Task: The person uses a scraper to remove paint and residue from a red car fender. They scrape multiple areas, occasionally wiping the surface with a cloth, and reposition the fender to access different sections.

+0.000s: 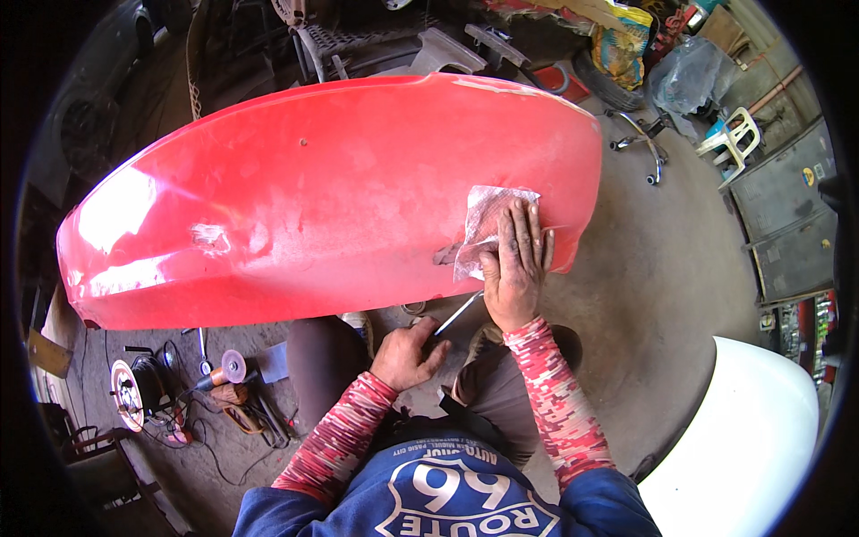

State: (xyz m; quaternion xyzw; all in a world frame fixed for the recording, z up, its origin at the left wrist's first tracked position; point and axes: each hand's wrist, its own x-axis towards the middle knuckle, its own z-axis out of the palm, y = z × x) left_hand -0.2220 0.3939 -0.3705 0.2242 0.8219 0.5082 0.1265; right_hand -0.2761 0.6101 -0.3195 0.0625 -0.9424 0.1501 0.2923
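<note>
Blue shirt [353, 501] nearest; your right hand [519, 273], spread flat, presses a wipe [488, 210] onto the red panel [358, 188] beneath; your left hand [404, 358], lower left, apparently grasps a thin stick [459, 313]; wiping seems in hand; next stroke calls for even pressure.

Ok so I counted: two bare hands [519, 279], two red camo-patterned fabric sleeves [557, 398], one big curved red panel [358, 201], one smooth curved white panel [743, 430], one thin white sheet [481, 215], one slim pale stick [459, 313], one white plastic chair [742, 134].
</note>
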